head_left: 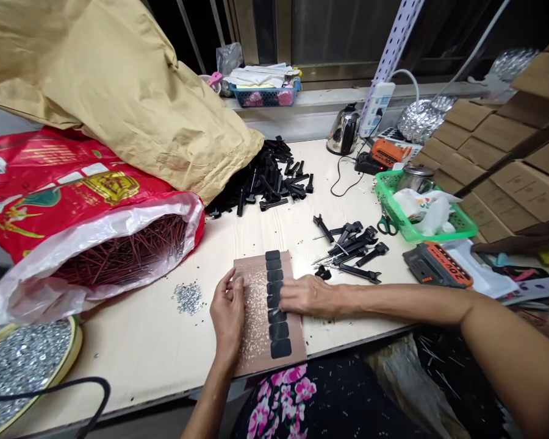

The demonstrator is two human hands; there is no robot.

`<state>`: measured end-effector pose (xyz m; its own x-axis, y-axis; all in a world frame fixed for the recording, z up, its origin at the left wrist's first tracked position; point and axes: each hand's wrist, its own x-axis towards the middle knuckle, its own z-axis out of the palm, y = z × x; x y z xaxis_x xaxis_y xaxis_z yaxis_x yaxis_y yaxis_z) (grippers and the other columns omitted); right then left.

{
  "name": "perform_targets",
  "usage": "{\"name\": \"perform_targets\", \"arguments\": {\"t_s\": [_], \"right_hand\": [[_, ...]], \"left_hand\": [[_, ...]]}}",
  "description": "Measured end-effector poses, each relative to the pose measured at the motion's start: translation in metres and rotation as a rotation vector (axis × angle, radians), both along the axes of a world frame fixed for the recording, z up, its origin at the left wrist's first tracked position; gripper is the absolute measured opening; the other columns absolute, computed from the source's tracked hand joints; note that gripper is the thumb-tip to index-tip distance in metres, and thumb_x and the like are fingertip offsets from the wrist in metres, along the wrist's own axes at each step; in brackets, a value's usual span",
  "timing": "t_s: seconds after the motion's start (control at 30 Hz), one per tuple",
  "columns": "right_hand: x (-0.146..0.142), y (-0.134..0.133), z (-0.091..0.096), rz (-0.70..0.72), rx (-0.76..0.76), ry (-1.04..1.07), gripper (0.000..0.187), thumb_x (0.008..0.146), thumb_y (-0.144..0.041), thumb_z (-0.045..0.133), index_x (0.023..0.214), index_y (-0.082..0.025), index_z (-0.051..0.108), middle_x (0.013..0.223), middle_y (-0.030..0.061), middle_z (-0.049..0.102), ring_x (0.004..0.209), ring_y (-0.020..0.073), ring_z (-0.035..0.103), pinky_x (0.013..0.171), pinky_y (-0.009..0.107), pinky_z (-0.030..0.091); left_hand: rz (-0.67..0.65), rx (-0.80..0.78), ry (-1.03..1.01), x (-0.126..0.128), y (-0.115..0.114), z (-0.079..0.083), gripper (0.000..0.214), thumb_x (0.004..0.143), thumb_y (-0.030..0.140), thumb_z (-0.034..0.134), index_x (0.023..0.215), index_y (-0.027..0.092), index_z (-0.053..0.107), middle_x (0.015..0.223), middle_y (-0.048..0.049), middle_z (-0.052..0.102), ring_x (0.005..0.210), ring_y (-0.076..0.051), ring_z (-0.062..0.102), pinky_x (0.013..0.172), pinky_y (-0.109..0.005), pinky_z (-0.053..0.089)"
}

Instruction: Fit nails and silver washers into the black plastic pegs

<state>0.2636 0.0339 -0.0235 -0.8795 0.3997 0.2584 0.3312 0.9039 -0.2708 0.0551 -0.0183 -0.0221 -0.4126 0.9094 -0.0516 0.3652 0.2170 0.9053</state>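
Observation:
A thin brown board [251, 360] lies near the table's front edge, speckled with small pale bits. Down its right half runs a column of several black rounded rectangular pads [280, 348]. At the board's left edge rests my left hand [229, 311], fingers curled in and thumb up; what they hold, if anything, is hidden. My right hand [308, 296] reaches over from the right, fingertips closed together against the middle pads. Something tiny may be between those fingertips, but I cannot make it out. Left of the board lies a small heap of shiny metal bits [188, 297].
Black plastic tool-like parts [357, 247], some with metal rods, lie right of the board. More black parts [274, 177] spill from a paper sack [201, 134]. A red bag [96, 183] holds dark-red rods. Scissors [387, 224], a green basket [439, 235] and a battery pack [437, 266] stand right.

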Motion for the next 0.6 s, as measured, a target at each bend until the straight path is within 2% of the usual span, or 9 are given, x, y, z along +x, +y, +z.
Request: {"name": "perform_targets", "arguments": {"t_s": [0.1,0.13,0.17,0.23,0.3,0.47,0.6], "right_hand": [[-0.001,0.009,0.005,-0.265,-0.072,0.034,0.026,0.098,-0.016,0.034,0.085,-0.012,0.056,0.078,0.0032,0.051,0.073,0.0118,0.043,0.05,0.018,0.036],[-0.002,0.01,0.005,-0.308,-0.096,0.021,0.026,0.097,-0.016,0.034,0.084,-0.011,0.056,0.078,0.0035,0.05,0.071,0.0117,0.043,0.049,0.019,0.037],[-0.003,0.009,0.004,-0.279,-0.1,0.019,0.027,0.098,-0.014,0.031,0.086,-0.012,0.055,0.079,0.0033,0.05,0.071,0.0116,0.042,0.049,0.019,0.037],[-0.007,0.0,0.003,-0.072,-0.113,-0.012,0.025,0.097,-0.013,0.031,0.087,-0.014,0.054,0.077,0.0015,0.049,0.069,0.0115,0.041,0.046,0.018,0.035],[-0.009,-0.005,0.005,0.041,-0.126,-0.029,0.022,0.095,-0.011,0.034,0.087,-0.015,0.054,0.075,0.0004,0.048,0.069,0.0117,0.041,0.046,0.019,0.033],[-0.008,0.005,0.013,-0.14,-0.158,-0.02,0.029,0.096,-0.009,0.025,0.087,-0.013,0.052,0.08,0.0031,0.049,0.07,0.012,0.041,0.052,0.021,0.034],[-0.009,-0.006,0.007,-0.054,-0.145,-0.022,0.023,0.097,-0.017,0.036,0.083,-0.014,0.054,0.08,0.0027,0.051,0.075,0.0131,0.043,0.049,0.022,0.028]], "left_hand": [[0.018,0.023,0.063,0.001,0.001,-0.003,0.05,0.082,0.052,0.052,0.119,0.019,0.06,0.098,-0.0066,0.066,0.075,-0.017,0.058,0.072,-0.029,0.046],[0.021,0.026,0.069,0.001,0.001,-0.003,0.05,0.082,0.052,0.052,0.118,0.019,0.06,0.101,-0.0069,0.066,0.076,-0.017,0.058,0.073,-0.03,0.046],[0.023,0.027,0.073,0.001,0.001,-0.004,0.049,0.082,0.051,0.052,0.118,0.019,0.06,0.103,-0.0071,0.066,0.076,-0.017,0.059,0.074,-0.03,0.046],[0.032,0.031,0.086,0.0,0.001,-0.004,0.048,0.083,0.051,0.052,0.117,0.019,0.061,0.105,-0.0074,0.066,0.076,-0.017,0.059,0.075,-0.031,0.046],[0.04,0.04,0.099,0.0,0.001,-0.005,0.047,0.083,0.051,0.053,0.116,0.019,0.061,0.105,-0.0076,0.066,0.077,-0.017,0.059,0.076,-0.031,0.046],[0.044,0.049,0.081,0.0,0.001,-0.008,0.047,0.083,0.051,0.053,0.117,0.02,0.061,0.108,-0.0076,0.065,0.081,-0.018,0.059,0.076,-0.031,0.046],[0.049,0.061,0.085,0.001,0.0,-0.009,0.047,0.083,0.05,0.052,0.117,0.019,0.061,0.111,-0.0086,0.064,0.085,-0.019,0.06,0.079,-0.032,0.046]]}}
